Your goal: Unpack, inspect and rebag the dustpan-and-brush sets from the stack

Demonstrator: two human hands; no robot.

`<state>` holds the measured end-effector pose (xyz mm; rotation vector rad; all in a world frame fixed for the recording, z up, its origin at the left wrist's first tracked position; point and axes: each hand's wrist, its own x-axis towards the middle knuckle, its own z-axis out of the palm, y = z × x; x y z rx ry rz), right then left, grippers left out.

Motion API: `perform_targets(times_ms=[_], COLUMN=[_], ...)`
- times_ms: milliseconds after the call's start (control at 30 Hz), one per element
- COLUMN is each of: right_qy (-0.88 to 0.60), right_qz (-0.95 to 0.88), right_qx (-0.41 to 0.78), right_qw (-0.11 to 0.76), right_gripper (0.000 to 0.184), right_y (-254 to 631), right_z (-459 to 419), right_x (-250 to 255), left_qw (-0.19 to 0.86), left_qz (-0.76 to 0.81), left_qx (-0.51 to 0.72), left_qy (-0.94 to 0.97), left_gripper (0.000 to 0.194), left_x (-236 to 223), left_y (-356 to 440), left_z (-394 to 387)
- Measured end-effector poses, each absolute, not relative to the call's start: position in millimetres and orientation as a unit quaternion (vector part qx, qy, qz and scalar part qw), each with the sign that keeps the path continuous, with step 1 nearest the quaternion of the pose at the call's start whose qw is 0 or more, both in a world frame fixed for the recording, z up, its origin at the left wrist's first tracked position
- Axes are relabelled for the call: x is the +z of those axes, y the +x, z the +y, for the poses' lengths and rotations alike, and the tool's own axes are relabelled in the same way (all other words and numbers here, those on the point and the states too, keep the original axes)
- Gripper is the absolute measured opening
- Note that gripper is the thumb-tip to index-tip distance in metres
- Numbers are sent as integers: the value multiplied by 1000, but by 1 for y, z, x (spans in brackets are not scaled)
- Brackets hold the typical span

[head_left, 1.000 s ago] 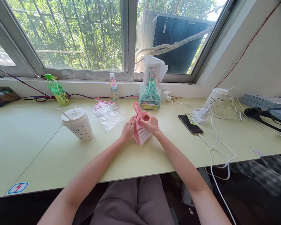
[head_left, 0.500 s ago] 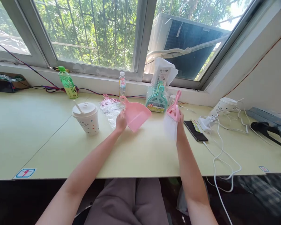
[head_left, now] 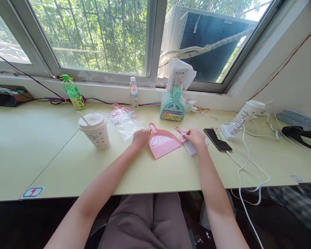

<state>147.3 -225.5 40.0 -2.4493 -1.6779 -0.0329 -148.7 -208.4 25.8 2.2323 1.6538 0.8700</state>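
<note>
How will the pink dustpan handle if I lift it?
The pink dustpan looks like thin moulded plastic, so probably light and fairly stiff. Its glossy surface may feel slightly slippery. Being broad and flat, it seems unlikely to roll.

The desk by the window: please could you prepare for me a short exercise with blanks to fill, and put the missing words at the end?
1. The left hand touches the pink ____.
2. The ____ hand is on the small brush.
3. In the lid of the near cup, on the left side of the desk, stands a ____.
4. The phone on the desk is ____ in colour.

Missing words, in order: dustpan; right; straw; black.
</note>
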Motion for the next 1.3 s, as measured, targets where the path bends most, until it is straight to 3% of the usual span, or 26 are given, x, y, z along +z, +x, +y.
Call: perform_targets(times_ms=[167,400,667,833,933,1033,1167,1300], right_qy=[-829,-821,-777,-676,-676,-688,-679,-680], right_qz=[-550,-565,-557,-702,-714,-712,-720,-720], right_qx=[-22,-12,-33,128,121,113,129,121], right_qw=[95,84,290,184,132,88,57,57], right_gripper=[35,28,27,22,21,25,27,20], right_y=[148,146,138,116,103,99,96,84], right_z=[-226,-225,-244,-265,-271,-271,-265,-257], right_x=[42,37,81,103,106,104,97,85], left_qw=[-18,11,43,-8,-79,-120,-143,-176], left_qz=[590,535,386,328,238,147,179,210], left_qx=[168,150,111,153,199,170,110,145], left_qy=[790,832,915,932,947,967,967,951], left_gripper=[60,50,45,36,28,35,40,35], left_x=[39,34,32,37,40,37,27,23], left_y=[-152,-154,-133,-135,-139,-137,-130,-128], left_z=[-210,-209,-231,-238,-236,-235,-232,-230])
